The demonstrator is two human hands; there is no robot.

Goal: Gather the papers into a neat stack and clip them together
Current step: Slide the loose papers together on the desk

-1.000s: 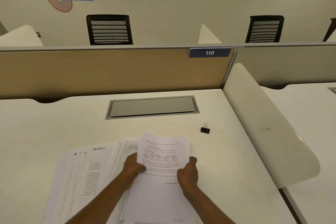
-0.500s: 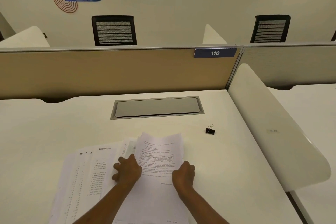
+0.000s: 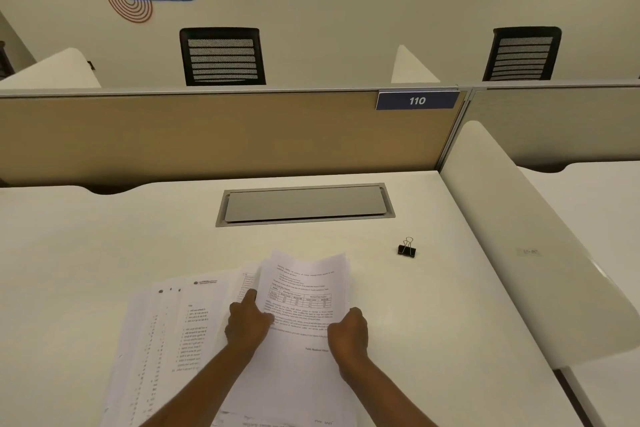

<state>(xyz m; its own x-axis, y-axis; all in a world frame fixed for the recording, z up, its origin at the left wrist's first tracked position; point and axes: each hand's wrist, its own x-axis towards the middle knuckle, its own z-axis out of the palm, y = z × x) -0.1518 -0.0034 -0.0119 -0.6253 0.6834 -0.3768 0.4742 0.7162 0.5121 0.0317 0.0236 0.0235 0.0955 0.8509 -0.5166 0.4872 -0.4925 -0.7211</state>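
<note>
My left hand and right hand each clamp a side edge of the top sheaf, holding it low over the desk. The fanned sheets lie beneath and to its left. The binder clip sits apart, beyond my right hand.

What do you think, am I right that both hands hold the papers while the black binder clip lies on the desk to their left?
Not quite: the head view shows the black binder clip lying on the desk to the right of the papers, not the left. The left hand and right hand do hold the papers.
</note>
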